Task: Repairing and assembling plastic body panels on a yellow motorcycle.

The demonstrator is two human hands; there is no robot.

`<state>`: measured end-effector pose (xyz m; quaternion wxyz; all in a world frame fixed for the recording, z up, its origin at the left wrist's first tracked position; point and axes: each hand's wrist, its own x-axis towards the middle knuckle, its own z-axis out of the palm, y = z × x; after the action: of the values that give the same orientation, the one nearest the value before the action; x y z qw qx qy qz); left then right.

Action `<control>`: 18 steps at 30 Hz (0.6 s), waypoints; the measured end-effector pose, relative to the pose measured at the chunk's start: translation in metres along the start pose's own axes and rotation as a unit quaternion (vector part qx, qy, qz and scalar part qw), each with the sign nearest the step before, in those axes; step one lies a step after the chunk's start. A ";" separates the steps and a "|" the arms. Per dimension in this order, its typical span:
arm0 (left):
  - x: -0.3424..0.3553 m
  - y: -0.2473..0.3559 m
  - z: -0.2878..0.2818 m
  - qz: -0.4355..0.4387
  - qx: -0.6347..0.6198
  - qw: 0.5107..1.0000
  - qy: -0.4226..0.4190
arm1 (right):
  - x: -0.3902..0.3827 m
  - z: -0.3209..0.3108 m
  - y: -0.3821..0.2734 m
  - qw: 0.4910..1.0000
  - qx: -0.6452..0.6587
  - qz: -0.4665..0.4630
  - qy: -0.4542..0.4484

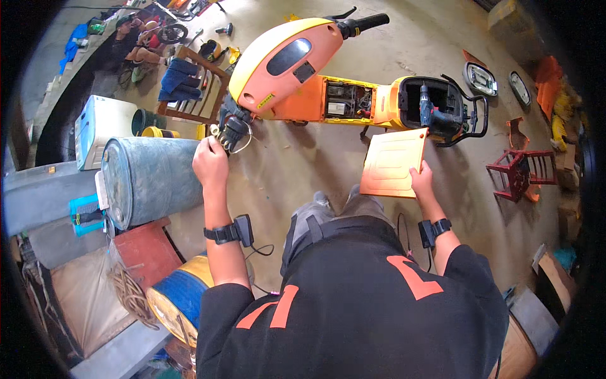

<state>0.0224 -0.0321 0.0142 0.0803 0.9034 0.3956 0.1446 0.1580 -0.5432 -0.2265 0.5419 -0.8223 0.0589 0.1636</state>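
Observation:
My left hand (210, 161) is closed by the exposed steering column (235, 129) of an orange-and-yellow scooter, its fingertips at small pale parts and a wire loop; exactly what they grip is unclear. The scooter's front cowl (271, 69) stands above it. My right hand (421, 180) grips the edge of a flat orange panel (391, 158), held low in front of the scooter. The open compartment (347, 101) in the scooter's body shows wiring and parts. A blue-and-black drill (428, 110) rests in the open rear bay (413, 88).
A blue barrel (148, 183), white box (95, 132), wooden chair (192, 79) and blue-yellow drum (180, 303) crowd the left. A seated person (129, 54) is at the upper left. A red stool (511, 170) and loose mirror-like pieces (480, 81) lie at the right.

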 end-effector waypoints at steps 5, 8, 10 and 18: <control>-0.003 -0.005 0.007 0.016 -0.013 0.999 0.043 | -0.009 -0.019 0.011 0.999 0.032 -0.013 0.019; -0.005 -0.003 0.005 0.009 -0.028 0.999 0.046 | -0.016 -0.033 0.014 0.999 0.026 -0.007 0.038; -0.003 -0.002 0.005 0.012 -0.022 0.999 0.047 | -0.021 -0.043 0.014 0.998 0.033 -0.019 0.047; 0.004 -0.016 0.014 -0.011 -0.012 0.999 0.028 | -0.054 -0.097 0.022 0.986 0.079 0.048 0.138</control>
<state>0.0178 -0.0188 -0.0023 0.0817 0.8933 0.4061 0.1742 0.1207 -0.6445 -0.1932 0.5831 -0.7879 0.1853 0.0694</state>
